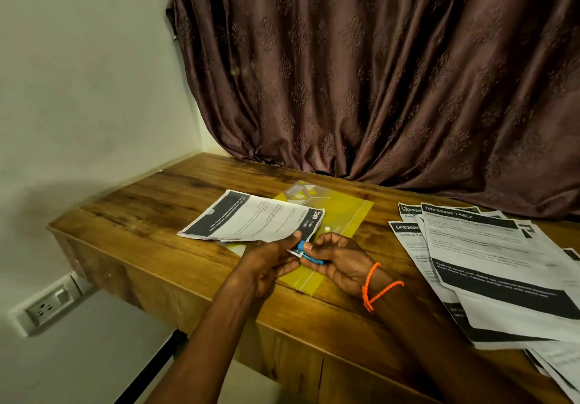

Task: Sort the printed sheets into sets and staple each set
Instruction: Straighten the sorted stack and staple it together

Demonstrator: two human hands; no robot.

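A set of printed sheets (251, 217) with dark bands lies on the wooden desk (157, 215), partly over a yellow plastic folder (351, 212). My left hand (270, 262) pinches the near right corner of that set. My right hand (339, 262), with an orange cord on its wrist, grips a small blue stapler (306, 251) whose jaws sit over that same corner. A loose spread of printed sheets (502, 262) headed "DRESSING TABLE" lies on the desk to the right.
A brown patterned curtain (376, 74) hangs behind the desk and touches its back edge. A pale wall (78, 74) stands to the left, with a socket plate (47, 308) below the desk edge. The desk's front edge runs diagonally under my forearms.
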